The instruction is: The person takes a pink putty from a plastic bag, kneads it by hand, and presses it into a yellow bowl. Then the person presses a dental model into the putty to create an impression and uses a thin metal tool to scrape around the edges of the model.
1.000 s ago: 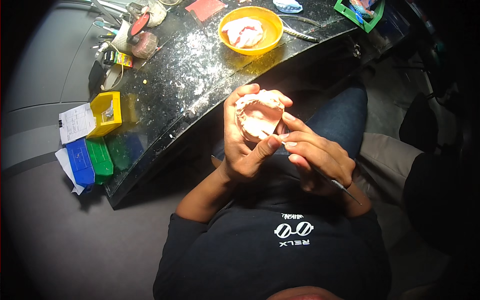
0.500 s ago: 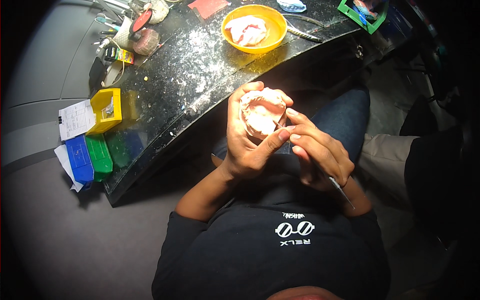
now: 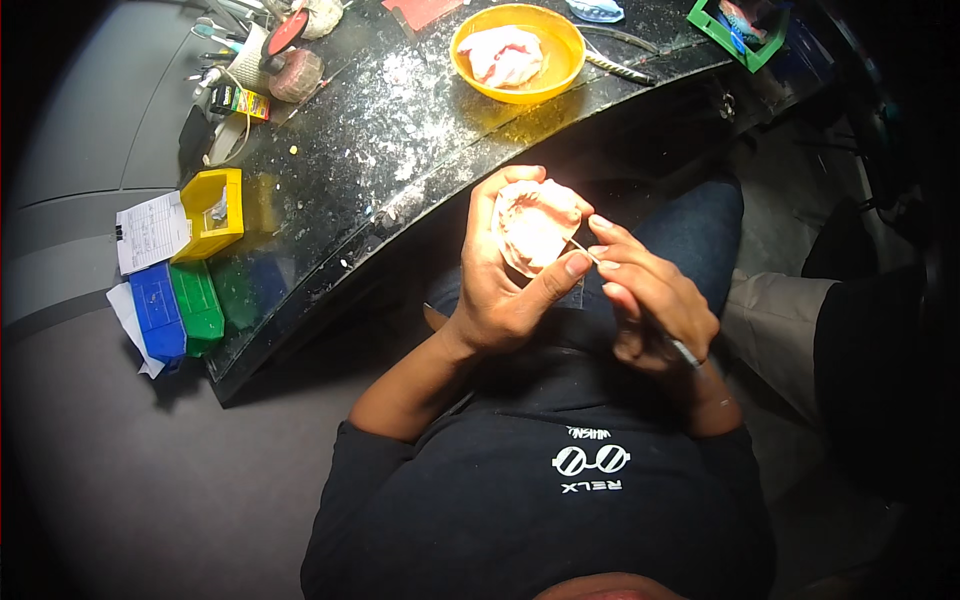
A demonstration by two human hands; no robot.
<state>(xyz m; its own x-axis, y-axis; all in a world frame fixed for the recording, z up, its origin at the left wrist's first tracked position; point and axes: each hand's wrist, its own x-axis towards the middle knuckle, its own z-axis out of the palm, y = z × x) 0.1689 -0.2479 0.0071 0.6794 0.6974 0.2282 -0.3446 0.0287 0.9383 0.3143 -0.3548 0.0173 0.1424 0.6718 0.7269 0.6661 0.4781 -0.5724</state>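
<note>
My left hand (image 3: 505,290) holds a pale pink dental cast (image 3: 535,225) upright over my lap, thumb pressed across its lower edge. My right hand (image 3: 650,295) grips a thin metal hand tool (image 3: 684,351) like a pen. The tool's tip touches the right side of the cast near my left thumb. Both hands sit just in front of the curved black worktop (image 3: 400,130).
A yellow bowl (image 3: 555,75) with pale material stands on the dusty worktop. Yellow (image 3: 215,212), green (image 3: 198,305) and blue (image 3: 157,312) small bins sit at its left end beside paper sheets. Tools and a cup clutter the far left; a green tray (image 3: 745,22) lies far right.
Both hands with the cast have shifted slightly in the picture, and the cast is turned a little more toward my right hand. The tool stays against it.
</note>
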